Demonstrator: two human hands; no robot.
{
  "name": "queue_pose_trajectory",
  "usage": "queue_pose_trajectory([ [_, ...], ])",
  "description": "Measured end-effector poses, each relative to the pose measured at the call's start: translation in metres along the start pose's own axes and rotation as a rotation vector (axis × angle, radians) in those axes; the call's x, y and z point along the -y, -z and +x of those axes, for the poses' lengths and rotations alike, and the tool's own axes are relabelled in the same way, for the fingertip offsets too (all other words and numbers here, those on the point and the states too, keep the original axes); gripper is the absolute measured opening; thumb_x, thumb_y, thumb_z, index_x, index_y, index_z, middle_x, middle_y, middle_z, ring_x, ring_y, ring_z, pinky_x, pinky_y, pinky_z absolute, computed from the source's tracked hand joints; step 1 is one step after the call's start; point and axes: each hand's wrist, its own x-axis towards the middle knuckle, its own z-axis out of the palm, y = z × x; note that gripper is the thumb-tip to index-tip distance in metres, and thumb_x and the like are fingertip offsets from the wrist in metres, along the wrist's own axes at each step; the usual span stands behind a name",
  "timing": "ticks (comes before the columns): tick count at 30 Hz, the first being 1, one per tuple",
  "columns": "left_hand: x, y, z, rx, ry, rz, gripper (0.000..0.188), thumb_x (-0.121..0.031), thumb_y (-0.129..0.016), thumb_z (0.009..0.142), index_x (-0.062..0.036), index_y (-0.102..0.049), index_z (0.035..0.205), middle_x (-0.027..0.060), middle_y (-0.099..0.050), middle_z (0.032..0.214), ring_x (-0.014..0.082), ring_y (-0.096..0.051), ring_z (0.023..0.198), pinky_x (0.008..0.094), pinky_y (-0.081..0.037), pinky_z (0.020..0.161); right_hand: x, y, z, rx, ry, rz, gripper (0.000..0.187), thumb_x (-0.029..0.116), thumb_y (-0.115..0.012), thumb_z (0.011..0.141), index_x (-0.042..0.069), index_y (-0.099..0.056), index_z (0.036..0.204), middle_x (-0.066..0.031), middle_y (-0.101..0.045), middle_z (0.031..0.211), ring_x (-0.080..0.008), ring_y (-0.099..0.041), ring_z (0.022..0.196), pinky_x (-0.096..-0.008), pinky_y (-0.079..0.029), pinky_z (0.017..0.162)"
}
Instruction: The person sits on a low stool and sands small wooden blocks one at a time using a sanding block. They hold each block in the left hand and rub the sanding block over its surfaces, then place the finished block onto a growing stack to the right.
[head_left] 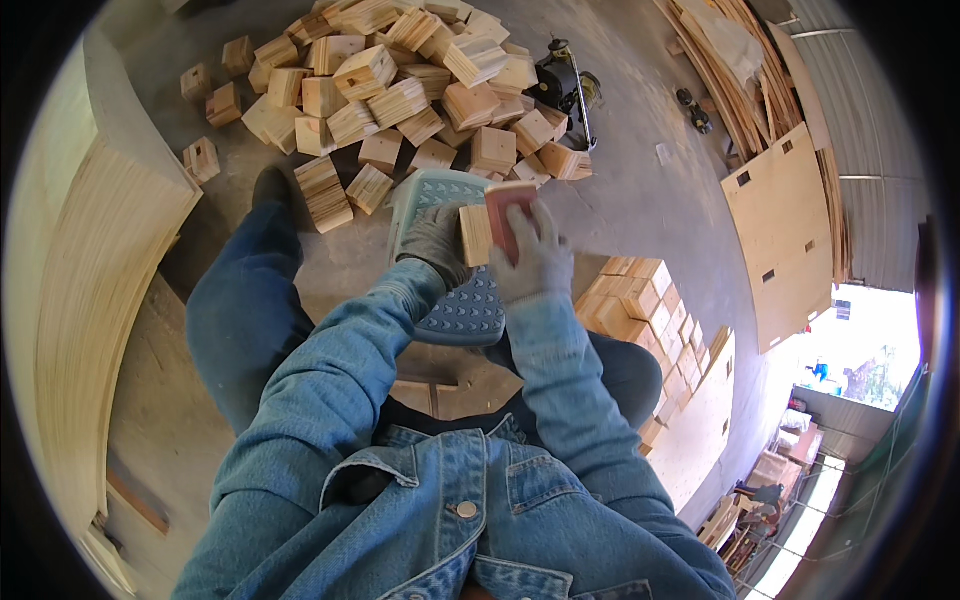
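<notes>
My left hand (436, 243), in a grey glove, grips a small laminated wooden block (475, 235) from its left side. My right hand (535, 262), also gloved, presses a reddish sanding block (508, 210) against the block's right face. Both hands are held above a pale green plastic stool (452, 300) that stands between my knees. My sleeves are blue denim.
A big heap of wooden blocks (400, 85) lies on the concrete floor ahead. Neatly stacked blocks (650, 310) sit at my right. Bent plywood sheets (90, 290) stand at the left, flat panels (785, 235) at the right. A dark power tool (565, 85) lies beyond the heap.
</notes>
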Motion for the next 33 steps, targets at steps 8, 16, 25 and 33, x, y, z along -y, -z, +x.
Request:
queue_pose_trajectory([
  [8,0.010,-0.008,0.008,-0.046,-0.046,-0.060,0.080,-0.038,-0.083,0.074,-0.0167,-0.050,0.143,0.0154,-0.053,0.141,0.0384,-0.049,0.136,0.0465,-0.037,0.122,-0.004,-0.008,0.055,0.022,-0.002,0.017,0.067,0.040,-0.077,0.085,0.024,-0.062,0.148,-0.0137,-0.046,0.161,-0.0437,-0.055,0.135,-0.0528,-0.048,0.108],
  [16,-0.010,0.013,0.003,0.070,-0.008,-0.001,0.081,-0.034,-0.081,0.075,-0.0170,-0.049,0.147,0.0152,-0.054,0.142,0.0373,-0.048,0.138,0.0453,-0.033,0.125,-0.009,0.010,-0.073,0.004,0.125,0.048,0.067,0.035,-0.080,0.081,0.020,-0.066,0.145,-0.0146,-0.047,0.159,-0.0435,-0.059,0.123,-0.0548,-0.050,0.104],
  [25,0.005,-0.001,0.006,-0.011,-0.038,-0.018,0.081,-0.033,-0.083,0.074,-0.0173,-0.048,0.146,0.0161,-0.055,0.139,0.0381,-0.049,0.136,0.0465,-0.034,0.124,0.001,-0.002,0.027,0.017,0.008,0.024,0.064,0.037,-0.077,0.084,0.024,-0.063,0.146,-0.0109,-0.051,0.158,-0.0447,-0.060,0.123,-0.0543,-0.051,0.105],
  [33,0.006,-0.002,0.006,0.001,-0.040,-0.016,0.079,-0.031,-0.082,0.074,-0.0185,-0.048,0.145,0.0165,-0.055,0.139,0.0399,-0.050,0.136,0.0474,-0.036,0.123,-0.005,-0.009,0.043,0.019,-0.024,-0.009,0.071,0.041,-0.077,0.085,0.026,-0.058,0.152,-0.0107,-0.047,0.162,-0.0441,-0.060,0.124,-0.0523,-0.051,0.105],
])
